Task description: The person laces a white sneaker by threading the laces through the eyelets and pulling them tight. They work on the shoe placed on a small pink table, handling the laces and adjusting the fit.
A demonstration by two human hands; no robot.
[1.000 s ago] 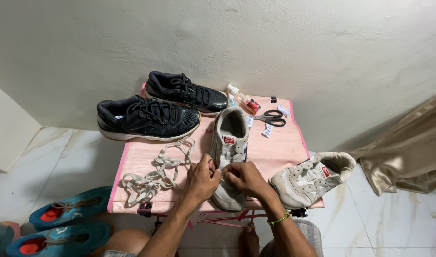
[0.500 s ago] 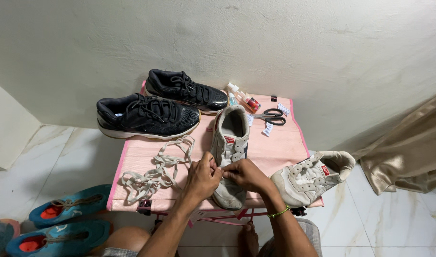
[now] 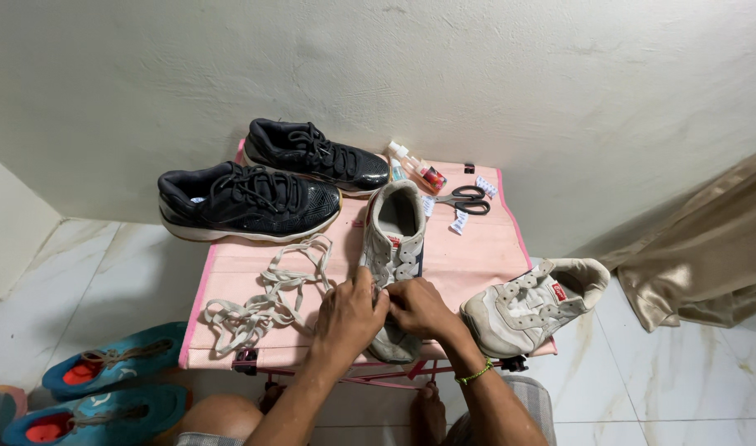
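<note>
the left hand (image 3: pixel 349 311) and the right hand (image 3: pixel 419 307) meet over the toe end of a grey shoe (image 3: pixel 394 248) that lies lengthwise on the pink worktop (image 3: pixel 469 256), heel pointing away from the person, so the eyelet rows face up within easy reach. the fingers of both hands are curled together and pressed onto the front of that shoe, apparently pinching at its lacing area, though what exactly sits between them is hidden; the left hand seems to steady the shoe while the right works beside it. a green band circles the right wrist. just left of the hands a loose pile of pale laces (image 3: pixel 266 297) lies spread on the worktop, close enough to pick from. to the right, the matching grey shoe (image 3: pixel 535 304) rests on its side at the worktop's edge, partly overhanging. on the floor at lower left sit two blue shoes (image 3: pixel 105 388). farther back, two black shoes (image 3: pixel 270 186) lie side by side near the wall, and beside them scissors (image 3: pixel 464 199) and a small bottle (image 3: pixel 419 171), parked out of the way.
</note>
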